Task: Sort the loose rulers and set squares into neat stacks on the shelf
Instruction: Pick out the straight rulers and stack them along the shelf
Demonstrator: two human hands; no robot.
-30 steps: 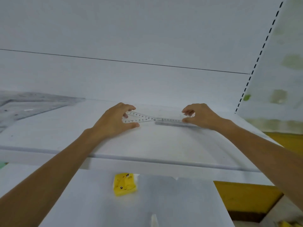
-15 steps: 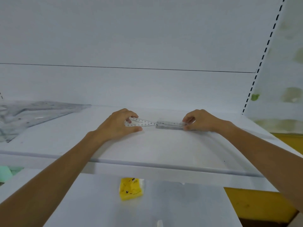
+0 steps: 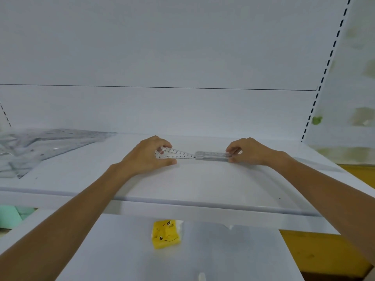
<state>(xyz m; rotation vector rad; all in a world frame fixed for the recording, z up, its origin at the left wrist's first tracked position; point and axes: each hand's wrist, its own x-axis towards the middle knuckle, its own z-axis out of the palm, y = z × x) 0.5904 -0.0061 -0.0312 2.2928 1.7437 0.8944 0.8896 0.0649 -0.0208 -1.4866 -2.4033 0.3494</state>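
While both hands sit mid-frame on the white shelf (image 3: 182, 183), the left hand (image 3: 148, 157) grips the wide end of a small numbered set square (image 3: 176, 154), fingers curled over it and thumb at its near edge. Its pointed tip reaches the left end of the clear ruler stack (image 3: 212, 155), whose right end the right hand (image 3: 249, 152) pinches. Bare shelf runs forward to the front lip. At left, well apart, lies a pile of clear set squares (image 3: 46, 145). A yellow packet (image 3: 166, 234) lies below the lip.
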